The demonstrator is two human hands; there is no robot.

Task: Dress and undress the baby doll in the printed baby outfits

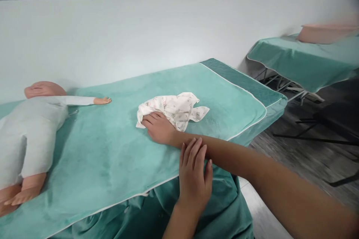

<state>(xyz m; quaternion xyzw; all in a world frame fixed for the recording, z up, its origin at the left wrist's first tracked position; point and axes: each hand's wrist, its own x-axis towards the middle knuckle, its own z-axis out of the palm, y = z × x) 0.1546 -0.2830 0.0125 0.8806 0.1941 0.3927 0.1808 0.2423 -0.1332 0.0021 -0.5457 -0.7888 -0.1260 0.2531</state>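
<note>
A small white printed baby garment (pixel 175 108) lies crumpled on the teal towel (pixel 112 149) that covers the table. My right hand (pixel 158 127) reaches across from the right, and its fingers close together on the garment's near left edge. Flat at the towel's front edge lies my left hand (pixel 194 175), its fingers stretched out, their tips touching my right forearm, nothing in it. A baby doll (pixel 30 127) in a grey suit lies on its back at the left, one arm stretched toward the garment.
A white wall runs behind the table. At the right stands a second table with a teal cover (pixel 303 59) and a pink tub (pixel 325 33) on it. Dark metal frames stand on the grey floor (pixel 308 153) between the tables.
</note>
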